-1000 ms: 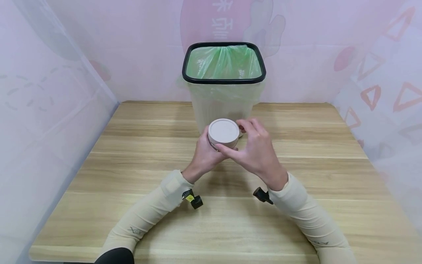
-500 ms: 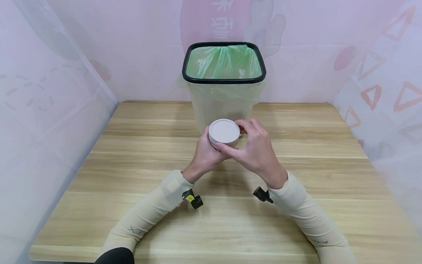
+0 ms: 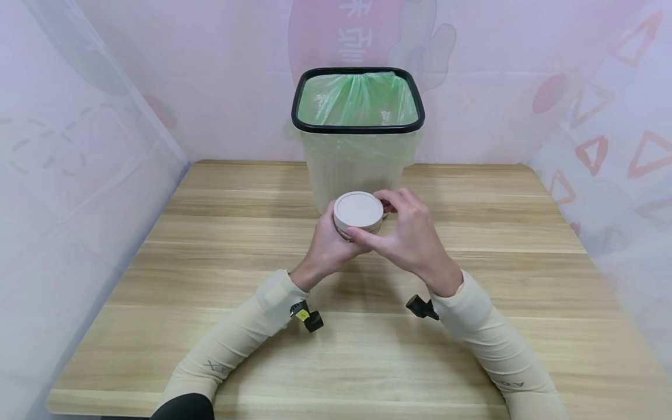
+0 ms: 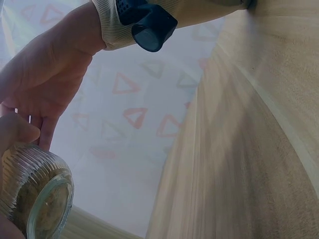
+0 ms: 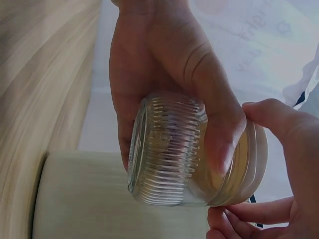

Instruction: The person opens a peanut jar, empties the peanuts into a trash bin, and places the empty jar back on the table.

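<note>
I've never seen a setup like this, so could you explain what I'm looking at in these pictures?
No machine here: a person is working bare-handed. The wide picture comes from a camera worn on the head; the other two come from small black wrist cameras, one on each arm. The left hand grips a ribbed glass jar, and the right hand pinches its pale lid. Beyond them, a bin with a black rim and green liner stands on the wooden table.
</note>
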Demonstrator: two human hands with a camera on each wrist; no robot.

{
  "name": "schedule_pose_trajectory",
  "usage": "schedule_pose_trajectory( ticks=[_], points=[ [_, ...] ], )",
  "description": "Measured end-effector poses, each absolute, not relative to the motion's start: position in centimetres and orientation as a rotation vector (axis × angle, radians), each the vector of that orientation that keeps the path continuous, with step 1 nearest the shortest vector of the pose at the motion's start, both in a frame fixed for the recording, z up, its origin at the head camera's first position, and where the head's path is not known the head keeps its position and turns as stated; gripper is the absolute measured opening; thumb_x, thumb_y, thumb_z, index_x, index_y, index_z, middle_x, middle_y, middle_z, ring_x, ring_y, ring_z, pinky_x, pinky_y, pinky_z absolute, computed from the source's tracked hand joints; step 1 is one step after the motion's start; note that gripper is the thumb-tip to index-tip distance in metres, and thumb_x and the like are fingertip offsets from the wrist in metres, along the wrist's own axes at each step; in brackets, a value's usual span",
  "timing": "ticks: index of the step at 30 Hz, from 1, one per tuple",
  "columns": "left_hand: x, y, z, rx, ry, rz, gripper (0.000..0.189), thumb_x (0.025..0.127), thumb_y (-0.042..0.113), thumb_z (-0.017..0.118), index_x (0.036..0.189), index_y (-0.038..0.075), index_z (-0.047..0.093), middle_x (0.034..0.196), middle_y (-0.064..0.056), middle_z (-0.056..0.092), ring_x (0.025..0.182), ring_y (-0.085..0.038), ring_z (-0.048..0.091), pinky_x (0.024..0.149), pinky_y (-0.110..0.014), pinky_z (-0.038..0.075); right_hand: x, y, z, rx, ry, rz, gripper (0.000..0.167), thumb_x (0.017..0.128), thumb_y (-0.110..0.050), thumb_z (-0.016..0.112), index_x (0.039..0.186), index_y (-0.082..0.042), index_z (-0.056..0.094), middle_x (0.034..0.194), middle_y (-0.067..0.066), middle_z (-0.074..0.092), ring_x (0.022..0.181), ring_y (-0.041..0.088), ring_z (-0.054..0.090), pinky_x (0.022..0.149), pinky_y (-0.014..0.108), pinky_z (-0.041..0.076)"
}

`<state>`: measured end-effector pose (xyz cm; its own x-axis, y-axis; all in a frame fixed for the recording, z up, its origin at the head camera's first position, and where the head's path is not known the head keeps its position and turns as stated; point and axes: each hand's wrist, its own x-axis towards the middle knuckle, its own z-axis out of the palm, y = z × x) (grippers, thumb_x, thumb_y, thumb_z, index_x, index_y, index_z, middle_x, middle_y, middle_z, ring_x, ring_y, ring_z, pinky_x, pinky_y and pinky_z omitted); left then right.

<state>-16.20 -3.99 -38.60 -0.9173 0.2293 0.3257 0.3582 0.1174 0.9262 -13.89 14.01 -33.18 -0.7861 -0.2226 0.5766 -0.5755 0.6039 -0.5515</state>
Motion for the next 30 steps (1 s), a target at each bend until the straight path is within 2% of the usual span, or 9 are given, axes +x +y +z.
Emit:
schedule_pose_trajectory(
  ticks=[9,20,30],
  points=[
    [-16.2,-4.0,-38.7,-0.644,-2.274,-1.955,0.086,0.074,0.002,0.091,0.148,-0.003,0.046,0.142,-0.021,0.061,0.132,-0.035,0.059,0.115,-0.05,0.048,-14.2,14.8,-32.9,0.698,-2.402,1.092,0.061,0.073,-0.038,0.097,0.117,-0.003,0.073,0.108,0.01,0.071,0.098,0.024,0.063,0.086,0.037,0.052],
    [-16.3,-4.0,-38.6,-0.718,-2.261,-2.019,0.084,0.074,0.003,0.09,0.148,0.0,0.049,0.14,-0.019,0.064,0.129,-0.031,0.062,0.114,-0.046,0.05,-14.6,15.8,-32.5,0.782,-2.451,1.098,0.062,0.074,-0.038,0.096,0.121,-0.005,0.072,0.114,0.007,0.072,0.102,0.022,0.068,0.091,0.038,0.057],
    [-16.3,-4.2,-38.6,-0.821,-2.238,-2.13,0.083,0.074,0.007,0.09,0.148,0.009,0.051,0.139,-0.011,0.064,0.125,-0.023,0.062,0.112,-0.042,0.05,-14.9,16.5,-32.1,0.85,-2.486,1.137,0.061,0.075,-0.037,0.096,0.123,-0.007,0.072,0.114,0.003,0.072,0.104,0.018,0.069,0.093,0.037,0.057]
  ],
)
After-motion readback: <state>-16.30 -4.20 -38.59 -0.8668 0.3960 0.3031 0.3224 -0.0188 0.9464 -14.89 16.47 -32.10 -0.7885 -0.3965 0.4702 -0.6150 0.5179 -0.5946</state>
